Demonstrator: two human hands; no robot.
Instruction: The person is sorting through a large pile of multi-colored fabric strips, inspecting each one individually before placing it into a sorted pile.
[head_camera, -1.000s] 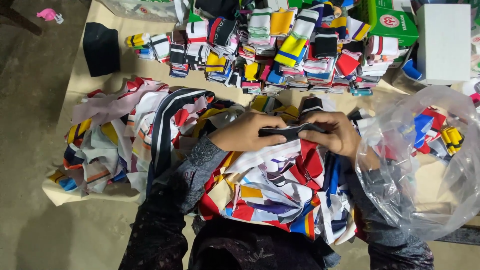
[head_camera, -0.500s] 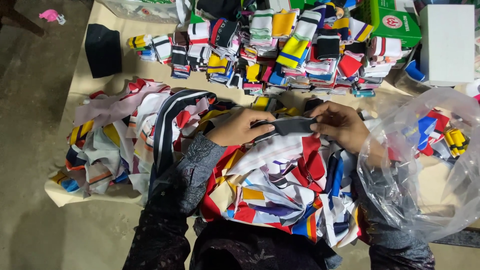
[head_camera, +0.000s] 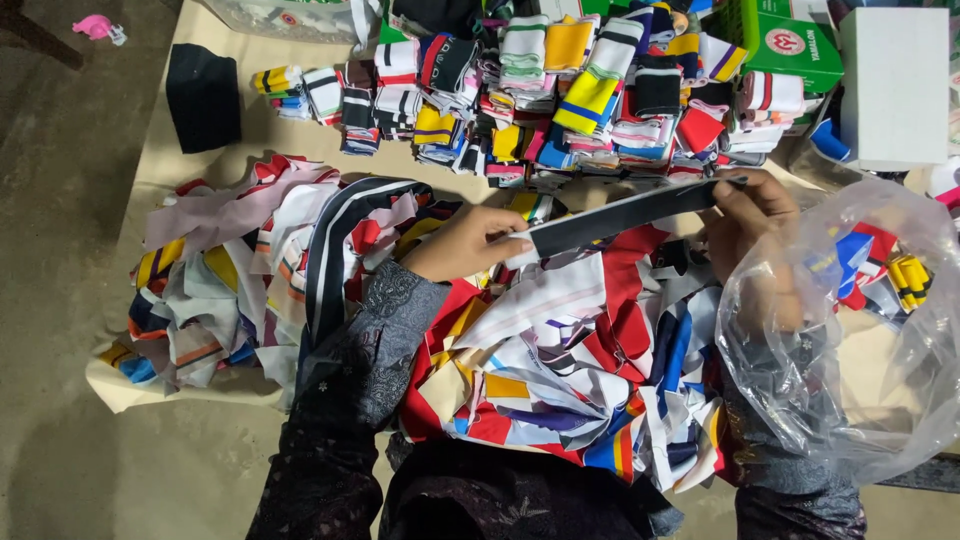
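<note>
A single head-worn camera looks steeply down from close above the person's lap. It faces forward over the left hand and right hand, with folded cloth stacks beyond the hands and the floor left of the left hand.

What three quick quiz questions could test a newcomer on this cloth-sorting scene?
1. True or false: the dark strip is stretched between the left hand and the right hand.
2. What lies under the right forearm: A clear plastic bag, B metal bucket, C wooden crate?
3. Where are the folded cloth stacks: beyond the hands or nearer the person?

Key: 1 true; 2 A; 3 beyond the hands.
</note>
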